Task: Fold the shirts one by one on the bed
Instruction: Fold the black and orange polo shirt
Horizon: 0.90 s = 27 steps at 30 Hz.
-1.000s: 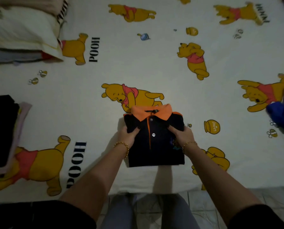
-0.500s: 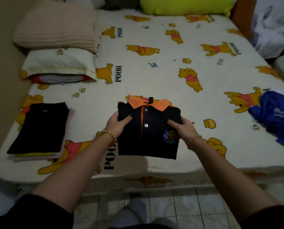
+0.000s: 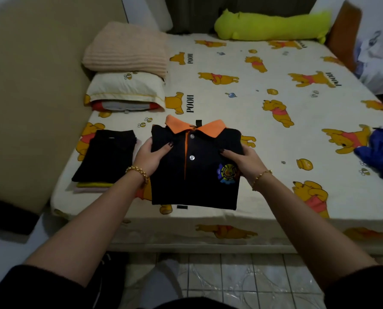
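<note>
One folded black polo shirt (image 3: pixel 199 179) is held over the near edge of the bed (image 3: pixel 230 90), beside one stack of folded shirts (image 3: pixel 108 157); one blue garment (image 3: pixel 380 152) lies well apart at the right. The left hand (image 3: pixel 149 158) and right hand (image 3: pixel 245 162) each grip one side of it, thumbs in front, fingers curled behind.

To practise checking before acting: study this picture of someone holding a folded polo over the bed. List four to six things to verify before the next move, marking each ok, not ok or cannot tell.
1. Grip: left hand and right hand each pinch a side of the polo shirt: ok.
2. Fold neat, orange collar on top, edges square: ok.
3. Underside of the fold: hidden, cannot tell.
4. Stack of folded clothes at the left lies flat, nothing loose on top: ok.
5. All garments folded: blue garment at the right lies crumpled: not ok.
</note>
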{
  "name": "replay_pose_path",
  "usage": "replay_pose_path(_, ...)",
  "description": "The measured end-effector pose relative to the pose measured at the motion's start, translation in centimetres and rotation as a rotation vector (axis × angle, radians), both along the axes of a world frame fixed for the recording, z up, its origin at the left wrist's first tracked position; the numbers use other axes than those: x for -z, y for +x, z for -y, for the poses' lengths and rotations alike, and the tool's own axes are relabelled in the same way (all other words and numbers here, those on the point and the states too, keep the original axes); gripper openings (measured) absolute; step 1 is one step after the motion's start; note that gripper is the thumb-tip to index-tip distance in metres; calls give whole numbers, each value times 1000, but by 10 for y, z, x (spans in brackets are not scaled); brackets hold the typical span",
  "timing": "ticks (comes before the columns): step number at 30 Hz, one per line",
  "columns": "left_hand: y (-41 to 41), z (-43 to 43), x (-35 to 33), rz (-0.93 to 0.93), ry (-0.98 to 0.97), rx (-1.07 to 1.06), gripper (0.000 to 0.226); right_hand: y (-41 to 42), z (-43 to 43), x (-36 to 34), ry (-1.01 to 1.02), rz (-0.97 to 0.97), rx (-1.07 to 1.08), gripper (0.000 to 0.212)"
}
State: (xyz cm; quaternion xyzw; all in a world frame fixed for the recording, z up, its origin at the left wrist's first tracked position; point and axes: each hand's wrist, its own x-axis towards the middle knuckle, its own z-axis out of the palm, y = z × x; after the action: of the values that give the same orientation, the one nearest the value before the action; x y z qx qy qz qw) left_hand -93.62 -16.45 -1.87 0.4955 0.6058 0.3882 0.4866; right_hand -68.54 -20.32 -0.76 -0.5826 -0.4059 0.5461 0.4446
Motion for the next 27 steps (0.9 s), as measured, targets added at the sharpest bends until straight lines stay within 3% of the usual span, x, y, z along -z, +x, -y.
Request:
replay_pose_path(6,-71,-25,22,-10,-33,-66,40,-75,-42,18,-54,36,-64,29)
replay_pose_path(17,-253,-124,72,-217,-145,-67,42,-260,-154,90,-190,22,-127,27)
replay_pose_path(21,-292,-161,92,-275,-194,-33,40,-298,-188,109,-203,39,-155,27)
replay_pose_path(27,-319,-214,136,-210,-234,-68,46,-322,-233,151,-163,4,-42,41)
